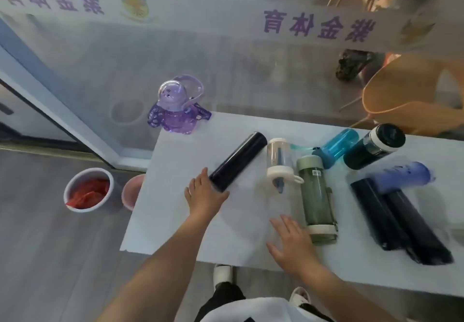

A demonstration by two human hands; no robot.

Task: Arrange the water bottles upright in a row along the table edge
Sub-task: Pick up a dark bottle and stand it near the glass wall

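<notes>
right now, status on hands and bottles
Left hand on lying dark bottle. Right hand open, beside green bottle. Only purple bottle upright at far edge.

A white rectangular table (pixel 175 221) carries several bottles. A purple translucent plastic bottle with a domed lid (pixel 175 107) stands upright at the far left corner. The left hand (pixel 204 196) grips the near end of a dark navy cylindrical flask (pixel 237 162) lying on its side. The right hand (pixel 292 242) rests flat, fingers spread, just beside a lying green translucent bottle (pixel 317 200). Beyond it lies a clear plastic bottle with white caps (pixel 280 159). Further right, blue, teal and black bottles lie jumbled. A white bucket holding something red (pixel 88 189) sits on the floor.
</notes>
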